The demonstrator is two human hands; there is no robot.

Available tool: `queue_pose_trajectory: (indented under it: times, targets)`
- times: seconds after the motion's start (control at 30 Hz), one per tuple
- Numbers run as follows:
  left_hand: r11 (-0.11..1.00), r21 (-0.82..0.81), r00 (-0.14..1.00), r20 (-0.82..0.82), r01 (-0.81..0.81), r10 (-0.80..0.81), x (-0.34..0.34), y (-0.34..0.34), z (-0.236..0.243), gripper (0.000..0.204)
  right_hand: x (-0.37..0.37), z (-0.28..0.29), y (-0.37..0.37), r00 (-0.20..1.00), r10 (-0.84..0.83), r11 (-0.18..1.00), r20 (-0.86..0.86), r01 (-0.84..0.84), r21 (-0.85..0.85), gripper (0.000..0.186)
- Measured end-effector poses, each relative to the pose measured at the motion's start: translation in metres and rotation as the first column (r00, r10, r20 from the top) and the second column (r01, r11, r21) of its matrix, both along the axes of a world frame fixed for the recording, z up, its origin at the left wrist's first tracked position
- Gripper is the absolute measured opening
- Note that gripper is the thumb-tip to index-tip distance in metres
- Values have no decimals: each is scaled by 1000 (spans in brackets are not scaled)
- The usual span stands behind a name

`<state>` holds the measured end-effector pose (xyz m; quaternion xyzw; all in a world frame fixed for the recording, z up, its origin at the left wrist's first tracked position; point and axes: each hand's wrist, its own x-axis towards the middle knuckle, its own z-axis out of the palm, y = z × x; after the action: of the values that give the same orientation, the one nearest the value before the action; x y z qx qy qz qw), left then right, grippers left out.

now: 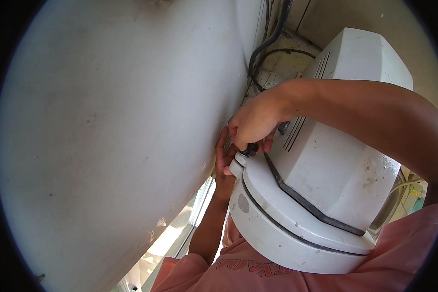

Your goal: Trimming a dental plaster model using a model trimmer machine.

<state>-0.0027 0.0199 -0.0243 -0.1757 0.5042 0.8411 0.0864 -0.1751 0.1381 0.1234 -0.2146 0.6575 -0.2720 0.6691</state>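
A white machine (335,175) leans against my chest. It has a boxy, slotted housing and a round drum (277,233) with a dark seam below its lid. A small white lug (236,168) juts from the drum's rim, and a black knob (249,149) stands by it. From the right, my right hand (260,119) reaches over the housing, its fingers closed around the knob. My left hand (223,158) comes up from below on the other side, with its thumb against the lug. Part of its fingers is hidden behind my right hand and the lug.
A large pale curved surface (117,121) fills the left, close against my left hand. Black hoses and cables (272,41) run behind the machine over a dirty tiled surface (280,61). Bright window frames (192,214) show at the lower left.
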Motion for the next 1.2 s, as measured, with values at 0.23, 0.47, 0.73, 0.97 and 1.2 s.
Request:
queue_pose_trajectory:
  times: [0.23,0.47,0.73,0.97,1.2]
  targets:
    - [996,80,998,-52,32,-28,-1,-8,-23,109,-1,-4,-6,999,-27,995,21,25,98,50]
    - [999,2,996,-86,34,-34,-2,-1,10,100,-2,-3,-6,998,66,981,-2,-64,183,49]
    - [999,41,1000,-5,13,-13,0,-5,-10,95,1,-1,-10,990,125,989,-63,-119,93,52]
    - [989,132,998,5,-67,67,-5,1,-2,103,1,-6,-8,999,41,980,-25,-36,194,53]
    - [992,116,993,-105,58,-46,-1,-9,-28,106,3,-8,-1,980,199,978,-28,-197,66,55]
